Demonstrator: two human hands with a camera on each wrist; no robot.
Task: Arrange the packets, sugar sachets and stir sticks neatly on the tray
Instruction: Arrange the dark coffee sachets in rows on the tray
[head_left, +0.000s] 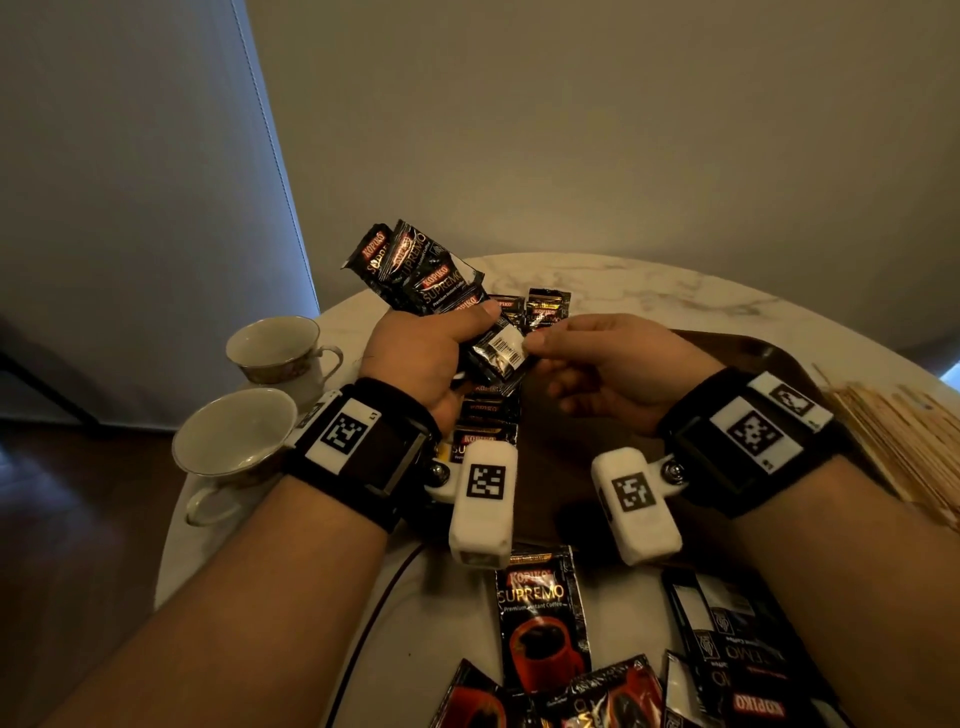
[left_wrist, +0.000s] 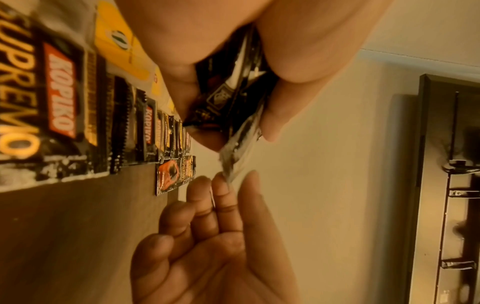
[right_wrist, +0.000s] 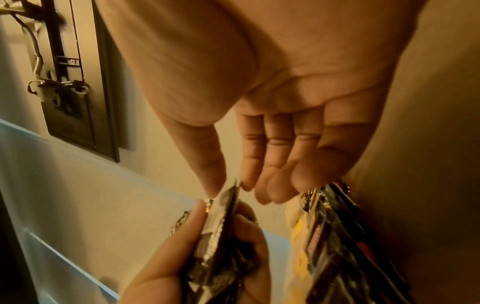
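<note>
My left hand (head_left: 431, 348) grips a fanned bunch of black coffee packets (head_left: 415, 270) above the table. One packet with a white barcode (head_left: 501, 345) sticks out toward my right hand (head_left: 597, 358), whose thumb and forefinger pinch its edge; the right wrist view shows that corner (right_wrist: 233, 191) between the two fingertips. Below the hands lies a dark brown tray (head_left: 571, 467) with a row of overlapping packets (head_left: 488, 415) along its left side. Yellow sugar sachets (left_wrist: 122, 47) lie beside that row. A pile of wooden stir sticks (head_left: 904, 441) rests at the right.
Two empty teacups (head_left: 275, 348) (head_left: 234, 441) stand at the table's left edge. Several loose coffee packets (head_left: 540, 618) lie on the marble table in front of the tray. A dark cable (head_left: 374, 613) runs over the near edge. A wall stands behind the table.
</note>
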